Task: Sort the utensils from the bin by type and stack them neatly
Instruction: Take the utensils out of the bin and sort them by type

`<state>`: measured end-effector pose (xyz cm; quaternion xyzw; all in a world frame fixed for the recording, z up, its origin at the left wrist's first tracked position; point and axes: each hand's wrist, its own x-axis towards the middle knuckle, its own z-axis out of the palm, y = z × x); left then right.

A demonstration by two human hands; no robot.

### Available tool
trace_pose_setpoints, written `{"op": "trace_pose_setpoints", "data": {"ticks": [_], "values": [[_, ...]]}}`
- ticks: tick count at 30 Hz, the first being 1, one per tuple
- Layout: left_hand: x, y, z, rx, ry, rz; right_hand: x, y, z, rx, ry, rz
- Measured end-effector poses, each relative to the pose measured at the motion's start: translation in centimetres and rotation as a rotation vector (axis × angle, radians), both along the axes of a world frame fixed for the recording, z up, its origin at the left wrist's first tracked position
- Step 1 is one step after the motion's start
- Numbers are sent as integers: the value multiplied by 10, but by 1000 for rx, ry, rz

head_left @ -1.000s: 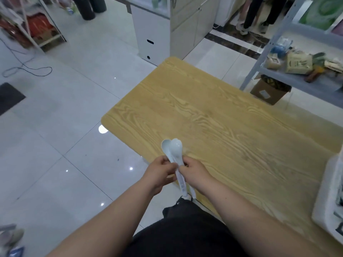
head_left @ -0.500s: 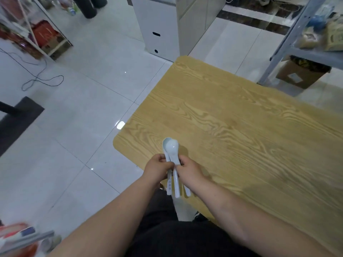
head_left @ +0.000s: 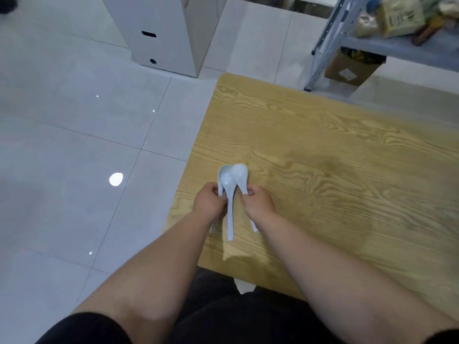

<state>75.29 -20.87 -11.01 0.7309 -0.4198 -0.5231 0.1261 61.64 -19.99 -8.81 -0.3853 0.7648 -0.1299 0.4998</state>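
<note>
Three white soup spoons (head_left: 231,184) fan out over the near left corner of the wooden table (head_left: 323,170), bowls together and pointing away from me. My left hand (head_left: 210,203) grips the left spoons by their necks. My right hand (head_left: 258,204) pinches the neck of the rightmost spoon (head_left: 240,173). The middle spoon's handle (head_left: 230,219) hangs down between my hands; the other two handle tips peek out beneath my wrists. The bin is out of view.
A white cabinet (head_left: 164,33) stands on the tiled floor beyond the table's left corner. A metal shelf rack (head_left: 332,40) with packages and a cardboard box (head_left: 352,67) under it stands at the far right.
The spoons, held as a tight bundle before, are now spread apart at the handles, my right hand pulling one spoon to the right. The view swung left, and the white bin left the frame.
</note>
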Motion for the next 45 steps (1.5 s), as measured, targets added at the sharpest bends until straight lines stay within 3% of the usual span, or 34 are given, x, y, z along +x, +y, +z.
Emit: {"op": "trace_pose_setpoints", "data": {"ticks": [4,7,10,14,22,29,32,36,41,45], "values": [[11,-13,-4,-36,-43,-147,16,-14,-4,24,76,-19],[17,-10,-10,-153,-195,-306,21,-14,-15,9,121,-67],[29,0,-19,-321,-238,-458,24,1,-20,-30,246,54],[36,0,-22,-298,-239,-669,30,25,-23,-32,252,259],[23,-60,-21,-340,-240,-614,21,-27,-35,-61,251,257],[23,-74,-15,-313,-321,-729,8,-46,-27,-27,238,347],[31,-58,-5,-433,-397,-796,-5,-21,-4,-6,265,473],[26,-18,13,-633,-359,-976,-33,43,24,10,396,611],[-22,55,49,-478,-407,-1345,-86,146,44,79,420,608],[-84,117,68,-500,-447,-1533,-139,228,57,92,387,525]]}}
